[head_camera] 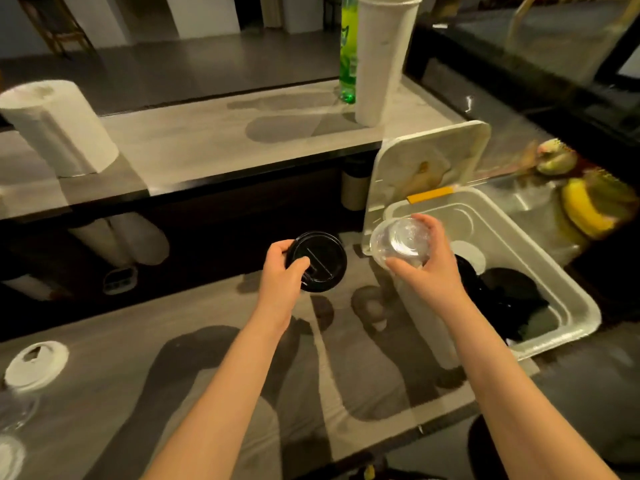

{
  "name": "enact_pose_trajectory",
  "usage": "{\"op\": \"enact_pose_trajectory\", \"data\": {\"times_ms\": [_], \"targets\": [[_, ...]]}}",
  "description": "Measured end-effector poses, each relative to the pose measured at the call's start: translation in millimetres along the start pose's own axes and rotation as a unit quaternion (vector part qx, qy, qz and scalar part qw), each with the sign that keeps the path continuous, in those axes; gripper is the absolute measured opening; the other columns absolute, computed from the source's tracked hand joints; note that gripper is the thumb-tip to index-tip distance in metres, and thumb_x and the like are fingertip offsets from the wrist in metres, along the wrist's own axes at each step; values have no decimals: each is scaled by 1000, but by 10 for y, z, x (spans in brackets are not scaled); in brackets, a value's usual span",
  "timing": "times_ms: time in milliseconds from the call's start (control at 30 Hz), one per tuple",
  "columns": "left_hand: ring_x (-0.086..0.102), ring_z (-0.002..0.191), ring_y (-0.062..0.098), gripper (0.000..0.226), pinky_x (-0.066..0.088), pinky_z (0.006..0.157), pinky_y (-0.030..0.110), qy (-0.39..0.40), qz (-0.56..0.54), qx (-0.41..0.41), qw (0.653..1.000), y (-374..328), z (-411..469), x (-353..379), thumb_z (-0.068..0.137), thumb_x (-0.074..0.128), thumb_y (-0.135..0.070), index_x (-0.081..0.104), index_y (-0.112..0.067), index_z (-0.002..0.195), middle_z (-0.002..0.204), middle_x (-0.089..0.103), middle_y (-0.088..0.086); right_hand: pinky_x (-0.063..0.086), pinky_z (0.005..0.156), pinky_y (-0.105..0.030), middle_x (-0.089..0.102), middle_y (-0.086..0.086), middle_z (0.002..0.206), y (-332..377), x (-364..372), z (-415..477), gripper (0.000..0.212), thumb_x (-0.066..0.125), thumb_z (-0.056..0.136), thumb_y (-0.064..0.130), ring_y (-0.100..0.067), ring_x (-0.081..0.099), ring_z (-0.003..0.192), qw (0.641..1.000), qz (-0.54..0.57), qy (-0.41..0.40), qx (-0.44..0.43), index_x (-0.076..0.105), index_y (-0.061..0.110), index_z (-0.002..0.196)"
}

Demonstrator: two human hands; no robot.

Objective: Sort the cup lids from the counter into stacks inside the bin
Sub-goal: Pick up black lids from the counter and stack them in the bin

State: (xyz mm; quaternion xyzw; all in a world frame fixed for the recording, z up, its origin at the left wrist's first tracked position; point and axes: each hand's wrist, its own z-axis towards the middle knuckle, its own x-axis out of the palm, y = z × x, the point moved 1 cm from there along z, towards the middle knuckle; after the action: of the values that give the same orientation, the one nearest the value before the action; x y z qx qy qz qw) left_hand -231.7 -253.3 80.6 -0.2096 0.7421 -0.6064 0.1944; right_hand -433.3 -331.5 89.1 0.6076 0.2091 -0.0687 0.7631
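My left hand (pixel 282 268) grips a black cup lid (pixel 320 259) by its left edge, holding it above the counter. My right hand (pixel 427 261) holds a clear domed lid (pixel 401 242) over the left rim of the white bin (pixel 568 303). Inside the bin lie black lids (pixel 509 289) and a white lid (pixel 471 252). The bin's hinged cover (pixel 426 168) stands open behind it. A white lid (pixel 36 365) sits on the counter at the far left, with clear lids (pixel 14 410) below it near the edge.
A paper towel roll (pixel 59 126) stands on the raised shelf at left. A green bottle (pixel 348 46) and a tall white cup stack (pixel 381 57) stand at the back. Bananas (pixel 585 209) lie right of the bin. The grey counter (pixel 214 341) stretches under my arms.
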Motion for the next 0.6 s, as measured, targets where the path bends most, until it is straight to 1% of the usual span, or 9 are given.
{"op": "enact_pose_trajectory", "data": {"times_ms": [100,200,233,300,367,400,433,500,600], "targets": [[56,107,17,26,46,94,34,3,2,12,1000,-41,16,316,89,53,-4,49,-19,109,108,59,0,35,97,-28,41,4,132,-129,-324,338,69,72,74,13,-9,40,118,999,-43,4,13,36,25,133],[56,107,15,25,46,96,35,2,8,17,1000,-69,34,545,90,53,-5,50,-23,106,110,59,0,33,93,-25,45,-4,136,-261,-527,740,70,71,75,11,-20,43,124,991,-120,36,37,37,17,136],[56,106,14,25,46,97,35,1,10,17,1000,-69,45,601,90,53,-5,49,-24,106,110,59,0,34,89,-25,47,-7,135,-307,-549,848,70,72,75,12,-23,45,122,985,-151,62,49,37,15,136],[56,107,14,25,46,98,36,-3,18,16,1000,-72,60,695,90,53,-6,49,-23,108,111,58,0,35,79,-23,50,-11,129,-401,-531,1005,70,72,76,13,-25,50,111,968,-199,134,73,36,14,136],[55,107,13,26,45,99,37,-10,19,15,1000,-71,68,765,90,53,-7,49,-22,112,112,58,-1,37,74,-22,51,-13,129,-521,-464,1089,74,71,78,14,-24,52,102,941,-243,218,94,31,15,140],[55,108,13,26,45,99,37,-14,18,14,1000,-63,70,791,90,53,-7,49,-22,112,112,58,0,40,78,-24,49,-13,133,-583,-431,1115,78,71,78,16,-25,53,104,921,-277,254,102,28,17,143],[55,108,14,26,45,99,38,-18,18,13,1000,-58,70,812,90,53,-7,49,-22,112,112,58,0,42,85,-27,46,-11,137,-634,-408,1146,83,72,78,19,-28,52,113,904,-310,274,105,24,18,145],[55,109,16,27,45,101,41,-24,21,9,999,-45,70,840,90,53,-8,49,-22,112,113,58,1,40,97,-32,41,-9,143,-696,-389,1206,88,74,76,23,-29,45,126,893,-333,284,101,21,19,147],[56,111,19,29,44,101,46,-32,20,-1,999,-38,67,887,90,54,-8,49,-19,116,115,59,3,37,102,-34,38,-10,146,-721,-410,1252,92,77,76,26,-29,40,131,882,-336,314,99,20,17,147]]}}
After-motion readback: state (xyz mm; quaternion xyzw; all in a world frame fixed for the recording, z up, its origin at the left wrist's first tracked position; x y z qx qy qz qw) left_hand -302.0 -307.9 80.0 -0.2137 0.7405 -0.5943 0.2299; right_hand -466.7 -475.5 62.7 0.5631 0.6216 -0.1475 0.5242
